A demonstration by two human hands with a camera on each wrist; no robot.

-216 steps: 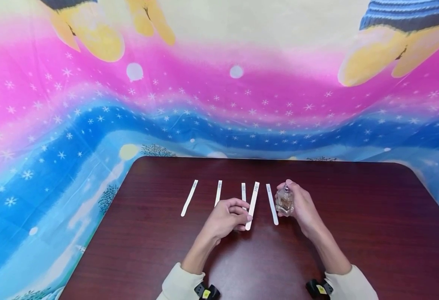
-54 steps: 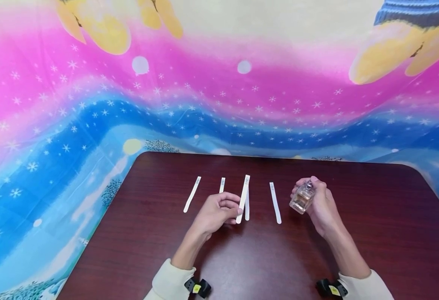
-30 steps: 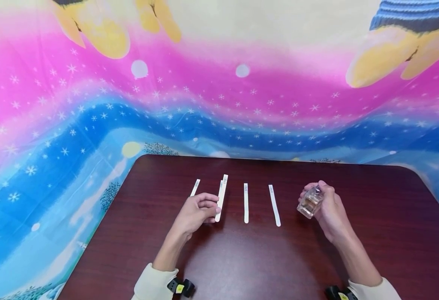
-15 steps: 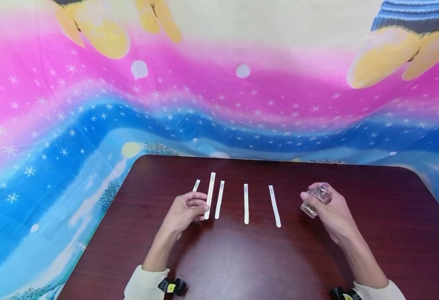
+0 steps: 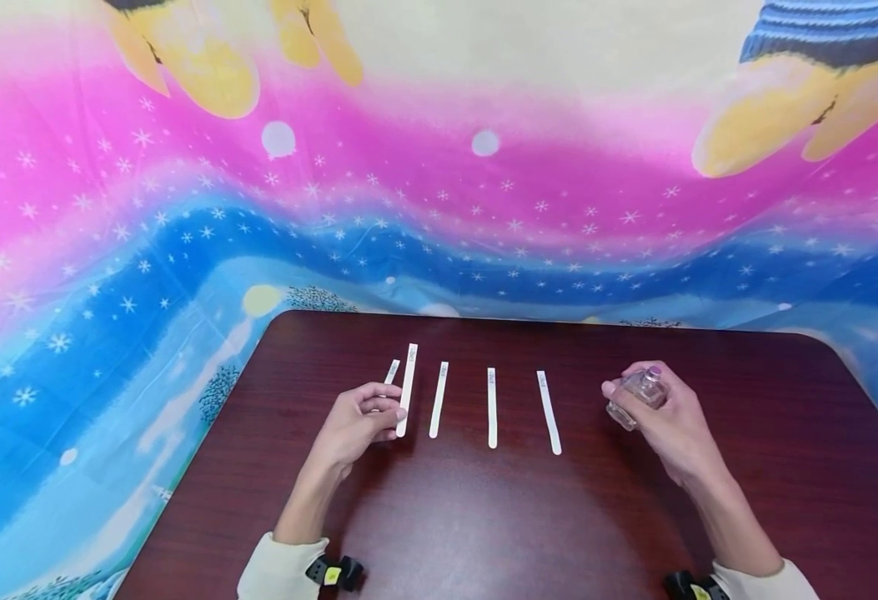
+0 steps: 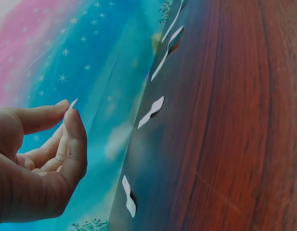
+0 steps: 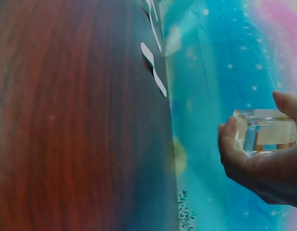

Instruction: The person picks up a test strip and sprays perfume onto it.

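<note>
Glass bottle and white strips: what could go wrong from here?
Only the right grip holds the glass bottle; it might slip and hit the table.
The left grip pinches the held strip near one end, so it may swivel or drop.
In the head view, that grip partly hides the leftmost strip and could nudge it.

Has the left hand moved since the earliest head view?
Yes, leftward: in the head view, the left hand is now closer to the left edge of the table.
</note>
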